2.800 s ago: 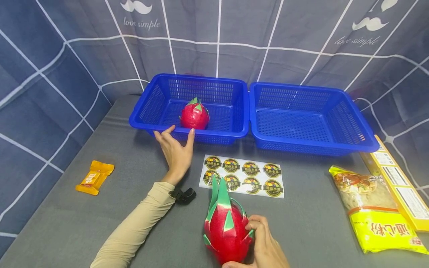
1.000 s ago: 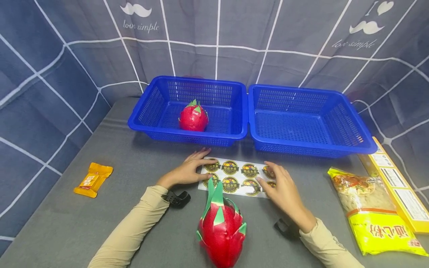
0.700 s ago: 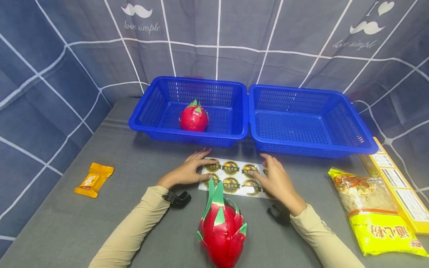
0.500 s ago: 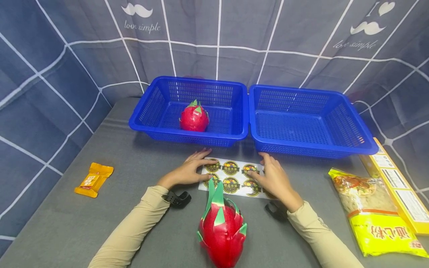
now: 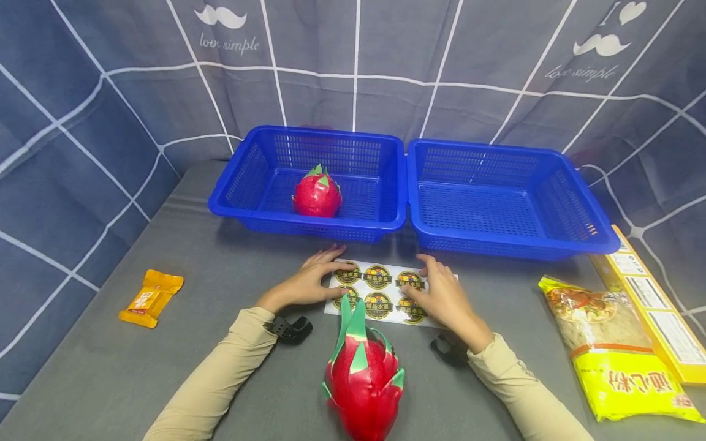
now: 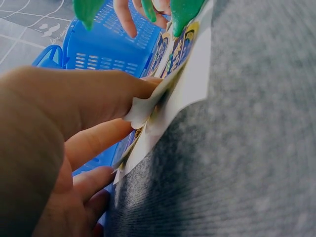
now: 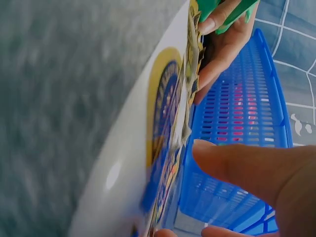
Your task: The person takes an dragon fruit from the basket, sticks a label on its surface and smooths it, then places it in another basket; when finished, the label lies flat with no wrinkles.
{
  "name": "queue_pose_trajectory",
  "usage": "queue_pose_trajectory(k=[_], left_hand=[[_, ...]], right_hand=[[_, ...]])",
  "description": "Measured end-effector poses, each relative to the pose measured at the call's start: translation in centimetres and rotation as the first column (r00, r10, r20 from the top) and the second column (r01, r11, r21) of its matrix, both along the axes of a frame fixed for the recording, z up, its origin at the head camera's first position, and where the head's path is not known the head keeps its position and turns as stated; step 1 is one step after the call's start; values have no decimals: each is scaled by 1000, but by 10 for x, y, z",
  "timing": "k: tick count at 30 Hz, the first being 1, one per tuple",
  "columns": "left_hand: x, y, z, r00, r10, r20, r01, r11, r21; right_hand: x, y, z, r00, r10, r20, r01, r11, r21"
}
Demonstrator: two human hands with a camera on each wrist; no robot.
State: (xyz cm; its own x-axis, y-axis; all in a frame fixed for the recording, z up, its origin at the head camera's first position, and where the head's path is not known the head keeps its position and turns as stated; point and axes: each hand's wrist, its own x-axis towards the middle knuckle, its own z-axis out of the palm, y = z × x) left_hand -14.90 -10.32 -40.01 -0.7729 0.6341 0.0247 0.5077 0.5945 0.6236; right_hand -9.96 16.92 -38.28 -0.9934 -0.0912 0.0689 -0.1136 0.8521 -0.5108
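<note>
A white sheet of round fruit stickers (image 5: 394, 289) lies on the grey tabletop in the head view. My left hand (image 5: 306, 283) is at its left end, thumb and forefinger touching it. In the left wrist view that thumb (image 6: 94, 96) lies at a curled-up bit of the sheet's edge. Over the sheet's right part is my right hand (image 5: 445, 300), fingers spread; its thumb (image 7: 237, 163) looks just clear of the stickers in the right wrist view. Some sticker edges stand up there. Nearer me rests a red toy dragon fruit (image 5: 364, 386) with green leaf tips.
Behind the sheet stands a blue basket (image 5: 309, 225) holding another dragon fruit (image 5: 317, 197). A second blue basket (image 5: 507, 244) adjoins it on the right. An orange packet (image 5: 151, 298) lies far left; a pasta bag (image 5: 612, 349) and yellow box (image 5: 656, 300) lie right.
My left hand has left the basket rim for the sheet's left end. My right hand has let go of the front dragon fruit, reached the sheet, then shifted left over it.
</note>
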Motion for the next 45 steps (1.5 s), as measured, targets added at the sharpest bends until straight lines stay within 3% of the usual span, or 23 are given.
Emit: queue_pose_trajectory(k=[12,23,37,45], left_hand=[[1,-2,1,1000,6,0,-6,1000,0],[1,-1,1,1000,3,-3,-3,1000,0],[0,-2,0,1000,0,-8,0,1000,1],[1,-2,0,1000,-1,-12,1,1000,3]], right_hand=[[0,-3,-3,999,-30,-40,27,996,-86],[0,0,-6,998,-12,-54,1,980,-200],[-1,-3,-6,994,46,-99,-62,984,-166],[0,-4,-7,998,40,-58,-50,983,-179]])
